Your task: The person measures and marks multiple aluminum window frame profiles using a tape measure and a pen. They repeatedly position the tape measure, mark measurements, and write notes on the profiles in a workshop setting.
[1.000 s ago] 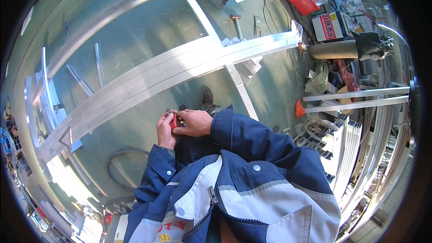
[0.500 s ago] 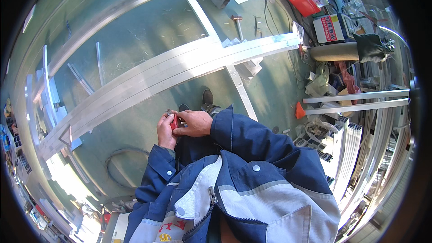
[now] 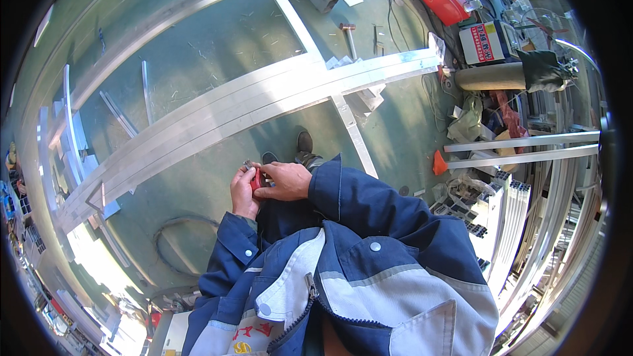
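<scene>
Nothing has shifted: both hands stay together at my waist, left hand (image 3: pixel 242 192) cupping a small red object (image 3: pixel 256 181), right hand (image 3: pixel 285 180) fingers pinching it from the right.

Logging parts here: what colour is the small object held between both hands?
Red, seen in the head view: the small object between the left hand and right hand.

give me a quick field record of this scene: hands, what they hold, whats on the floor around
left hand: left hand closed around a small red object
right hand: right hand over the same red object, fingers pinching at its top
red object: mostly hidden between the hands, kind cannot be told
clothing: blue work jacket with grey panels
feet: dark shoes on green floor
ahead: long aluminium frame lying across the floor
far floor: hammer, red case
right side: grey cylinder, orange cone, stacked metal profiles
</scene>
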Tool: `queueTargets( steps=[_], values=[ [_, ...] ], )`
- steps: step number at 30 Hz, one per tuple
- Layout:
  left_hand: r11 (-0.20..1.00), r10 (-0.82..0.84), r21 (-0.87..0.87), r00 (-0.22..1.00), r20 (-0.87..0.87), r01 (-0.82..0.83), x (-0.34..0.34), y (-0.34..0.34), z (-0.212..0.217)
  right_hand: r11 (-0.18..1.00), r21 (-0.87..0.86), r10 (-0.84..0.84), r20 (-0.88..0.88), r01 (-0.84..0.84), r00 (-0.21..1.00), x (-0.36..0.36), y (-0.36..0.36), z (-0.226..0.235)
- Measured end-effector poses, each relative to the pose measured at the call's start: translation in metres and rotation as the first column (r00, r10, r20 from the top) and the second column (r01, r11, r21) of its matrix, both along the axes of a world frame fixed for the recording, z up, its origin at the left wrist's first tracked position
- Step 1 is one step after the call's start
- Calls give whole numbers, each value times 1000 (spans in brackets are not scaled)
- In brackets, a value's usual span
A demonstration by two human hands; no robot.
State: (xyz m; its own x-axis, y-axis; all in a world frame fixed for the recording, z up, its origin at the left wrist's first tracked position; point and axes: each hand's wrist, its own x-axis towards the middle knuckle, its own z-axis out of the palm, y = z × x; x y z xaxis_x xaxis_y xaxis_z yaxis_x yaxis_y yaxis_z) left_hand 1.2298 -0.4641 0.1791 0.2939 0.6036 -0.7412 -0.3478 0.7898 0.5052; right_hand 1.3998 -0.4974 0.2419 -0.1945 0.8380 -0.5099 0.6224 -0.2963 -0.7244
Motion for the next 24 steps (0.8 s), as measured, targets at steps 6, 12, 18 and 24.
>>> queueTargets(
  steps=[6, 12, 18, 24],
  values=[
    [1000, 0, 5, 1000, 9, 0, -3, 0, -3, 998, -51, 36, 7, -36, 999, -1, 2, 3],
    [1000, -3, -4, 1000, 10, 3, -4, 0, -3, 995, -80, 60, 20, -58, 998, -3, 3, 3],
    [1000, 10, -6, 1000, -11, -10, -8, 0, -1, 999, -24, 37, 27, -37, 999, -6, 3, 6],
    [995, -97, 4, 995, 33, 97, -26, 0, -7, 993, 114, -18, 73, 9, 997, 0, 15, 27]
  ],
)
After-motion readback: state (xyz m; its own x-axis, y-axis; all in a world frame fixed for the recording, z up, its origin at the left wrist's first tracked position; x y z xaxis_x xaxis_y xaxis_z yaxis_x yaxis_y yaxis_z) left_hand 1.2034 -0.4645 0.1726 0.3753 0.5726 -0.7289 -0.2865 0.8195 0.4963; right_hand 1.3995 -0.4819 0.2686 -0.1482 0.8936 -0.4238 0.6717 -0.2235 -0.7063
